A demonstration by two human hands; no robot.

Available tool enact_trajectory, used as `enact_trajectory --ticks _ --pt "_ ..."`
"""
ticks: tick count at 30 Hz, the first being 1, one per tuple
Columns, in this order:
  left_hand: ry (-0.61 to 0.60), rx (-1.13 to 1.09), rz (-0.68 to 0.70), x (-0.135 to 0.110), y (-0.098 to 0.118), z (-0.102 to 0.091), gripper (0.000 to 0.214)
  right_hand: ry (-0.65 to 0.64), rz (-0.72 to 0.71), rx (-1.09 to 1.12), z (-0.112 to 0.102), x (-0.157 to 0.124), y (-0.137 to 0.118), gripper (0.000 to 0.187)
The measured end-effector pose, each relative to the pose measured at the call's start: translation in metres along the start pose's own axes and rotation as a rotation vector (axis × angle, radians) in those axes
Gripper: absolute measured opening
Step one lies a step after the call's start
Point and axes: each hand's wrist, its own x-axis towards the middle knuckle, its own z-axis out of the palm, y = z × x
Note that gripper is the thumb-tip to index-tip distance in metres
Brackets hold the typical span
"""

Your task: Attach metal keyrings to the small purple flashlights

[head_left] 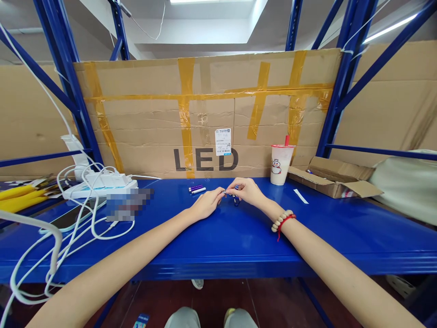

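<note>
My left hand (205, 205) and my right hand (251, 192) meet over the middle of the blue shelf (259, 237). Fingertips of both hands pinch a small thin piece (224, 192), shiny in places, too small to name. Just below my right fingers is a small dark blue object (236, 200); whether it joins the pinched piece I cannot tell. Left of the hands, a purple and a silvery slim tube (198, 191) lie side by side on the shelf. A beaded bracelet and a red cord are round my right wrist.
A drink cup (281, 166) with a red straw stands at the back right, beside an open cardboard box (336, 180). A white paper strip (301, 196) lies nearby. At left are a power strip (102, 184), tangled white cables and a phone (73, 216). Cardboard (146, 132) walls the back.
</note>
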Motion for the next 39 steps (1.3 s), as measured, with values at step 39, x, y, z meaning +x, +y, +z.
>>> enact_trajectory --ticks 39 --pt "0.048 0.144 -0.089 -0.001 0.014 -0.004 0.021 -0.015 0.276 0.487 0.005 0.001 -0.009 0.040"
